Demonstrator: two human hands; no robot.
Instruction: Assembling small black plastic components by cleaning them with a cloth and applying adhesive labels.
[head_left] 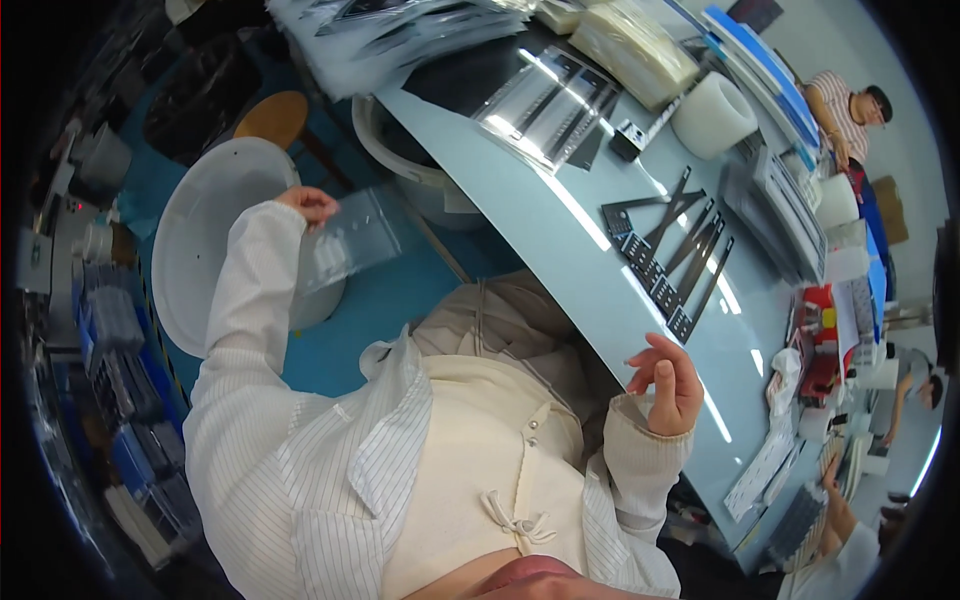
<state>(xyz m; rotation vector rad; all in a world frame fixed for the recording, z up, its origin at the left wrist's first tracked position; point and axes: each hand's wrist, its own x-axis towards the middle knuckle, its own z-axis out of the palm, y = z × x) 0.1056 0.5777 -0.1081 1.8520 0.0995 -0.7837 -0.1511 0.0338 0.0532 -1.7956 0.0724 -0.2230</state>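
Grasp confirmed at the left hand: thumb and fingers are pinched together on one corner of a single clear plastic sheet. That sheet extends to the right of the hand, tilted, beside the large white bin; contact with the bin cannot be determined. Right hand: unloaded, fingers loosely curled and thumb apart, near the edge of the worktable; whether it touches the edge cannot be told.

Writing: pale marks on the black flat pieces are too small to read, and could be print or holes. Faint marks on the clear sheet are likewise illegible.

Count, worktable: at least five black flat pieces, each with a long narrow arm, fanned out and overlapping, so an exact total cannot be given; one small black box; one white roll; one stack of cream sheets; one flat clear package with dark strips inside, strip count obscured by glare.

Count, floor side: one large white bin, one smaller bucket partly under the table, one round wooden stool. One co-worker in a striped top is beyond the table.
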